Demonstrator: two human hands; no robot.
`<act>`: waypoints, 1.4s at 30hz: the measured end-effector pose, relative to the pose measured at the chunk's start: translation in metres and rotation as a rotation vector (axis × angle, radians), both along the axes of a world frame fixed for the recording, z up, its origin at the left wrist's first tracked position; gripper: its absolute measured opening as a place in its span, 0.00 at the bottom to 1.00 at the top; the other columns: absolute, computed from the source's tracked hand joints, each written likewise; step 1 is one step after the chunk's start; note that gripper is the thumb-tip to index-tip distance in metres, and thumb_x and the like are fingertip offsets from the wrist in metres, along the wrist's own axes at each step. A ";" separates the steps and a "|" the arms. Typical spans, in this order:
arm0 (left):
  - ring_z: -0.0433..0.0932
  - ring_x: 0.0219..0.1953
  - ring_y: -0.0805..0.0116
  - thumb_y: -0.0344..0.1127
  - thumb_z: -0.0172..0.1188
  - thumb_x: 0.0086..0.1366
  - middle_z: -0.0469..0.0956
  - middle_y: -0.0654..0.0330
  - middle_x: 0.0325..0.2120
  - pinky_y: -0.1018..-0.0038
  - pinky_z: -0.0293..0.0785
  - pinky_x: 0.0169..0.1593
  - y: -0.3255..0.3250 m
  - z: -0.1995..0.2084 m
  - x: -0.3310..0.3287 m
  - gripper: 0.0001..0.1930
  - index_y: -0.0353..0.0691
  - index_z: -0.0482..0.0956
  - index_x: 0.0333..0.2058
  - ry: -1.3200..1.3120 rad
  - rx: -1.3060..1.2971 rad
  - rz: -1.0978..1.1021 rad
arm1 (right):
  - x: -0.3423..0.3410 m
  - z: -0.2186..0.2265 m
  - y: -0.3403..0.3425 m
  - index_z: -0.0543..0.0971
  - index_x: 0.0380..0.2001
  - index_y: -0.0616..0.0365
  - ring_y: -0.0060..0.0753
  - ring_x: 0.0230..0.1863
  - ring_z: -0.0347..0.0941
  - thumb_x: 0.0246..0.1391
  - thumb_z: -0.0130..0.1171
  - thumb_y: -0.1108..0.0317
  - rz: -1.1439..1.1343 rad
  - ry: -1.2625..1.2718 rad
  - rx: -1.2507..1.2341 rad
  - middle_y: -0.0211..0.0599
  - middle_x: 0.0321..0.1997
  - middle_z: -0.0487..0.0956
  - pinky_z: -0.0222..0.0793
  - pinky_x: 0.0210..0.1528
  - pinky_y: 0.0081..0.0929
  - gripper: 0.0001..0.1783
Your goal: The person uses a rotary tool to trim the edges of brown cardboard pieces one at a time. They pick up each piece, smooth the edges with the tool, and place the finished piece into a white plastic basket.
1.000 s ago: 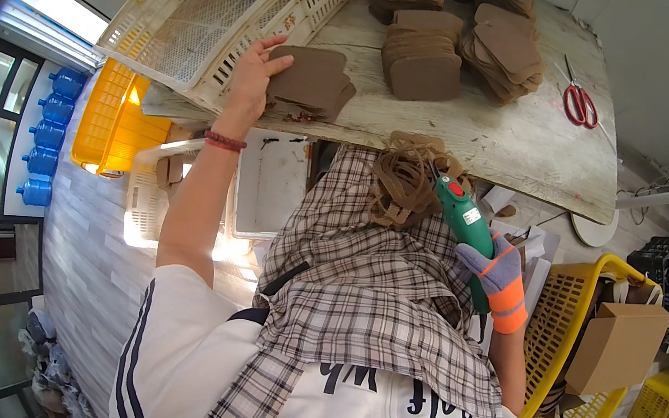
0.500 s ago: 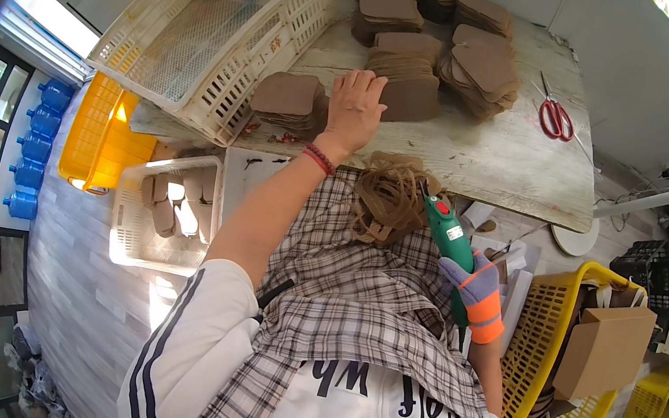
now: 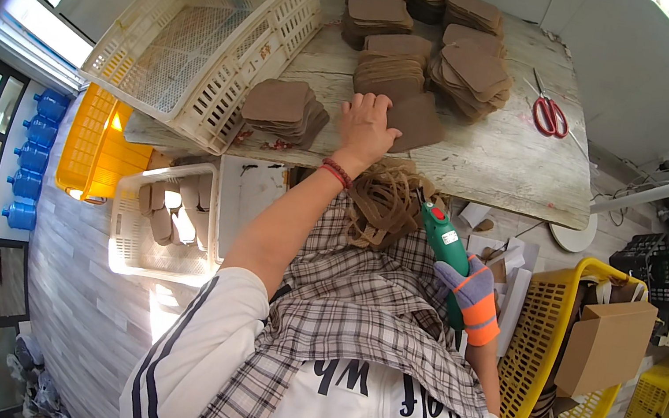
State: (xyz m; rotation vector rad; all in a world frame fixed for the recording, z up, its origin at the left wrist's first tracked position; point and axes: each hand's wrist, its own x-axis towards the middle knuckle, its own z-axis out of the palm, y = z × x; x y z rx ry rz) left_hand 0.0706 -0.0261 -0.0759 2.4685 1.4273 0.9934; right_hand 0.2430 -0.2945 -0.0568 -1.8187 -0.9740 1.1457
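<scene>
My bare left hand [image 3: 364, 127] lay flat and open on one brown leather piece [image 3: 415, 121]; my gloved right hand [image 3: 473, 294] gripped the green tool [image 3: 447, 242]; many stacks [image 3: 390, 71] remained unworked

I have one view only: a head-worn fisheye looking steeply down my own chest onto the wooden table [image 3: 486, 160], close in, edges bowing, floor and crates [image 3: 204, 34] around the rim.
</scene>
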 end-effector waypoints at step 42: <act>0.71 0.52 0.62 0.22 0.54 0.61 0.72 0.56 0.48 0.66 0.65 0.60 -0.084 0.025 0.055 0.17 0.38 0.68 0.49 -2.059 -1.257 -0.464 | -0.011 0.066 0.034 0.74 0.34 0.64 0.20 0.16 0.70 0.48 0.66 0.63 -0.230 0.248 0.145 0.32 0.20 0.76 0.63 0.18 0.17 0.17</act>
